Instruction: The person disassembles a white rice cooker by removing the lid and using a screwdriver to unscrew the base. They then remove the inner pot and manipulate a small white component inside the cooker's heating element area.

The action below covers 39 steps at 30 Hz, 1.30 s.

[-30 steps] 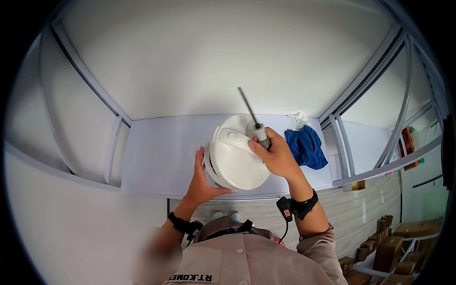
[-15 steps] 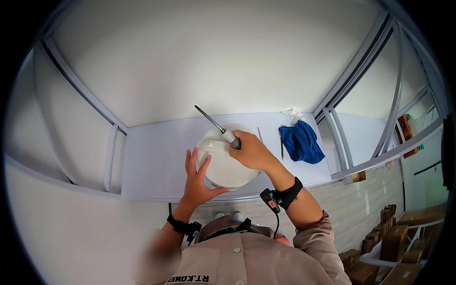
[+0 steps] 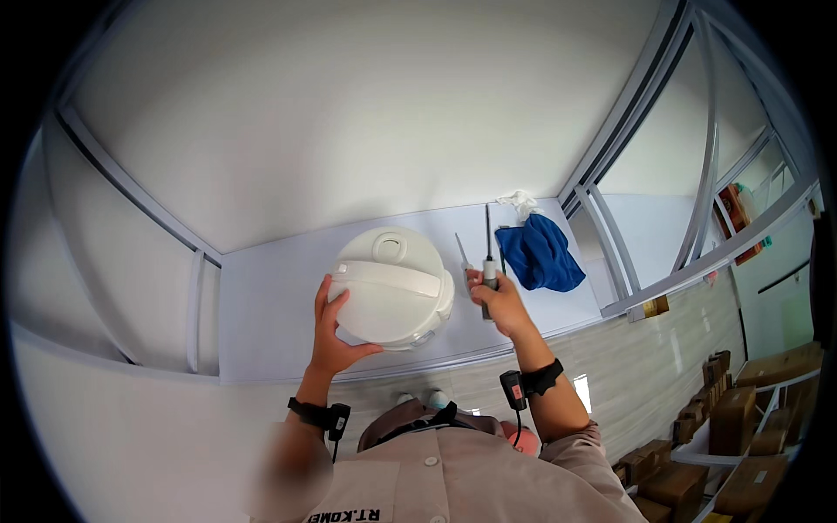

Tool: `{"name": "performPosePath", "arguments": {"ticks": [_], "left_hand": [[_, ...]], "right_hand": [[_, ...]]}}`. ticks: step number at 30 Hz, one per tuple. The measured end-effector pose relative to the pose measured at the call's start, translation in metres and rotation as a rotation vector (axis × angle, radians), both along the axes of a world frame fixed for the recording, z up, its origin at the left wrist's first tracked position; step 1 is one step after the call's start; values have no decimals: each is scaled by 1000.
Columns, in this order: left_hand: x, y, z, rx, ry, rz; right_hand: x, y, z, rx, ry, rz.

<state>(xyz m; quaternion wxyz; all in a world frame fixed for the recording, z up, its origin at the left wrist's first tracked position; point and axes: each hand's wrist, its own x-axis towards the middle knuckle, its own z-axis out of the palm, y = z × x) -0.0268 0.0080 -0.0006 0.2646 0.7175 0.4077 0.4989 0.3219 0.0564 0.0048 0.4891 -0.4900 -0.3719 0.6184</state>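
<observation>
A white rice cooker with a round lid and a broad carrying handle across its top stands on the white table. My left hand grips its near left side, thumb and fingers spread around the edge. To the right of the cooker and apart from it, my right hand is closed around a screwdriver with a grey handle. Its long shaft points away from me. Just left of that hand lies a second, thin screwdriver with a pale handle, partly hidden by my fingers.
A crumpled blue cloth lies at the right of the table, with a white cloth behind it. A thin dark stick shows beside the blue cloth. Metal frames border both sides, and cardboard boxes stand on the lower right.
My right hand has moved from above the lid to the right, turning the screwdriver to point away. The lid and its handle now show in full. My left hand stays on the cooker.
</observation>
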Motion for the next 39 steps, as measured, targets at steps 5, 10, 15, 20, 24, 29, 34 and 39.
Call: {"name": "performPosePath", "arguments": {"ticks": [5, 10, 15, 20, 24, 29, 34, 39], "left_hand": [[-5, 6, 0, 16, -15, -56], [-12, 10, -7, -19, -71, -51], [-15, 14, -14, 15, -181, -45], [-33, 18, -28, -88, -387, -11], [-31, 18, -36, -225, -632, -80], [-37, 28, -42, -139, -406, 201], [-24, 33, -12, -67, -140, 360], [1, 25, 39, -27, 89, 471]], "right_hand": [[-27, -11, -38, -208, 31, 110], [-34, -9, -42, -261, 267, 109], [-41, -14, -37, -158, 249, 142], [-40, -27, 0, -22, -8, 304], [-48, -46, 19, 175, -75, 254], [-33, -57, 19, 187, -283, 324], [-31, -63, 11, 196, -249, 325], [-34, -57, 5, 238, -253, 293]]}}
